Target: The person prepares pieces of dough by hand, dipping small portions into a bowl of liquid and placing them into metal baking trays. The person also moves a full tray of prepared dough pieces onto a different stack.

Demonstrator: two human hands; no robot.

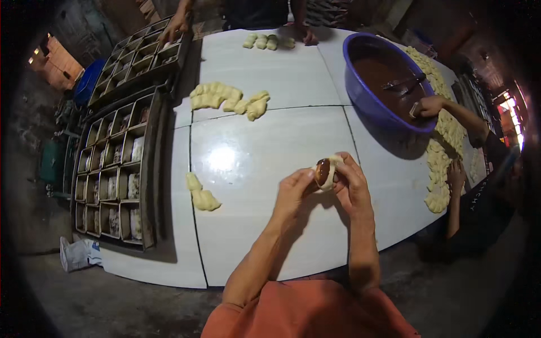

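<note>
Between my two hands, above the white table, is a piece of dough (332, 162) with glossy brown filling (323, 170) lying on it. My left hand (297, 188) pinches the dough's left side with thumb and fingers. Around its right side curl the fingers of my right hand (352, 183). The pale dough partly wraps the filling, whose top still shows. To the left of my hands, a few shaped dough pieces (204, 200) rest on the table. Farther off, a longer row of dough pieces (217, 94) lies pressed together.
A purple basin (360, 104) of brown filling stands at the far right, a co-worker's hand (429, 106) in it. Flattened dough pieces (437, 174) line the right edge. Metal baking moulds (112, 174) stand at left. Another person's hand (174, 28) reaches over the far moulds.
</note>
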